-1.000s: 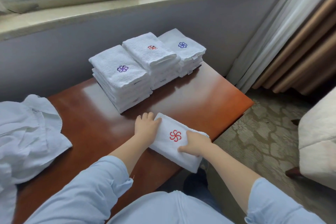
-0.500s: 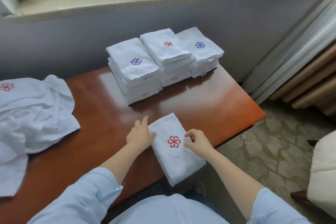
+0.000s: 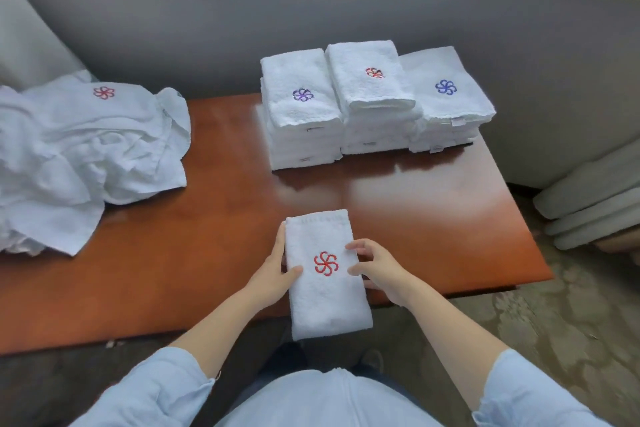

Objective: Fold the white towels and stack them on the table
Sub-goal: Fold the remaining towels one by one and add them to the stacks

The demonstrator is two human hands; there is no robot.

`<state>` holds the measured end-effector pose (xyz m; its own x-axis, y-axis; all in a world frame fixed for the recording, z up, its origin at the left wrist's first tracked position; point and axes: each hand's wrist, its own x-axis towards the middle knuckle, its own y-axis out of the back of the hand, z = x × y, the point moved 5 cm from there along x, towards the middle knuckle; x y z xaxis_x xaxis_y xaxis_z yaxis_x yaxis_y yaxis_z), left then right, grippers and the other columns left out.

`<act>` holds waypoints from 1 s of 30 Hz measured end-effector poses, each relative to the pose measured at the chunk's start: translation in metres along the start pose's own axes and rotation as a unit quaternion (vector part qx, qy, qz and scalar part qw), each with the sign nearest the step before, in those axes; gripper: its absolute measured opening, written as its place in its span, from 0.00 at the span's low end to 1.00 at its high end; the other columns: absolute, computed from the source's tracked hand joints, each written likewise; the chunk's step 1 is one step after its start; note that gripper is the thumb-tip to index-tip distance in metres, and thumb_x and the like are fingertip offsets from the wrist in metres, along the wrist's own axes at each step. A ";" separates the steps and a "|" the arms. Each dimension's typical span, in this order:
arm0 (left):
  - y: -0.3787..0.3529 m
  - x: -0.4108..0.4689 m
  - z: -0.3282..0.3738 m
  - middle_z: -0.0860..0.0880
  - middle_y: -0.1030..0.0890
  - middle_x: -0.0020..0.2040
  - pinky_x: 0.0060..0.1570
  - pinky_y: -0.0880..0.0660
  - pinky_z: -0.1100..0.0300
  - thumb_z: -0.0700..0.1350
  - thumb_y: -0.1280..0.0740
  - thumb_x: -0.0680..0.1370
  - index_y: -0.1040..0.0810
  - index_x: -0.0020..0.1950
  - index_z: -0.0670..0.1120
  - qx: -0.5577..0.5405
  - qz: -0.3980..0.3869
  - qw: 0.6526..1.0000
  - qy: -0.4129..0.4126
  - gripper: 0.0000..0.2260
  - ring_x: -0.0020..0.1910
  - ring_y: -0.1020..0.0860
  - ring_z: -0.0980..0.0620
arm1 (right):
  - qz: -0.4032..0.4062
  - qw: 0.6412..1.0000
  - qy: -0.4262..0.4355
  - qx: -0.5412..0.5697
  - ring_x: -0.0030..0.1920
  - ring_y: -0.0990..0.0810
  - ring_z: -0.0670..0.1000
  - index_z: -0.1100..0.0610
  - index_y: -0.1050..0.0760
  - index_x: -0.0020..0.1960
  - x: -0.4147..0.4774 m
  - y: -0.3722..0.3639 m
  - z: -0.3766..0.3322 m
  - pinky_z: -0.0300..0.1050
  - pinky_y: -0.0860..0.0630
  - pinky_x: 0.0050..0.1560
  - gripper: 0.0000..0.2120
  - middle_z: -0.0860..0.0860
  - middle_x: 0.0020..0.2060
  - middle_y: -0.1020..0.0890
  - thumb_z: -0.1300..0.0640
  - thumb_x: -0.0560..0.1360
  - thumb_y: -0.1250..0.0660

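Left hand, right hand grip white folded towel (red pinwheel up)

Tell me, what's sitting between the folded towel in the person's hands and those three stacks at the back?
Nothing: the head view shows only bare, glossy table top between the folded towel and the three stacks.

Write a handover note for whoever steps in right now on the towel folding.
Left hand grips the left edge of the folded towel; right hand holds its right edge.
That towel lies red logo up at the near edge of the table, partly overhanging.
Done: three stacks of folded towels at the back of the table.
Left: put this towel on a stack, then fold the unfolded pile at the left.
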<state>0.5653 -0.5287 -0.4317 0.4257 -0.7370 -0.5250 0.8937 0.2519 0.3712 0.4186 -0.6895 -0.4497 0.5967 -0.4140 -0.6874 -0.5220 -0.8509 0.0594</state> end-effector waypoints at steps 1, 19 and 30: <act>-0.003 -0.003 -0.001 0.62 0.40 0.76 0.67 0.28 0.48 0.61 0.35 0.77 0.67 0.68 0.78 -0.006 0.005 1.000 -0.003 0.40 0.70 0.32 0.54 | -0.014 1.000 0.000 0.000 0.55 0.25 0.49 0.45 0.26 0.58 0.001 0.001 0.001 0.37 0.24 0.40 0.20 0.47 0.62 0.28 0.67 0.74 0.30; -0.047 -0.021 0.012 0.58 0.33 0.69 0.39 0.22 0.67 0.37 0.39 0.80 0.41 0.77 0.63 -0.103 0.059 0.988 0.096 0.31 0.55 0.22 0.54 | -0.154 0.987 0.020 -0.050 0.54 0.20 0.53 0.46 0.32 0.69 -0.027 0.040 0.010 0.44 0.18 0.45 0.34 0.55 0.56 0.23 0.74 0.71 0.33; -0.035 0.030 0.114 0.63 0.32 0.63 0.38 0.22 0.69 0.38 0.35 0.80 0.38 0.73 0.67 -0.080 0.019 0.996 -0.018 0.30 0.55 0.23 0.58 | -0.015 0.993 0.120 -0.005 0.58 0.23 0.50 0.44 0.31 0.66 -0.045 0.106 -0.042 0.38 0.19 0.47 0.28 0.47 0.59 0.25 0.68 0.73 0.31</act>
<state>0.5307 -0.6307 -0.3734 0.4561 -0.7470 -0.4837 0.8898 0.3743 0.2610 0.3618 -0.7744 -0.3819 0.7411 -0.4525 -0.4960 -0.4959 -0.8669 0.0499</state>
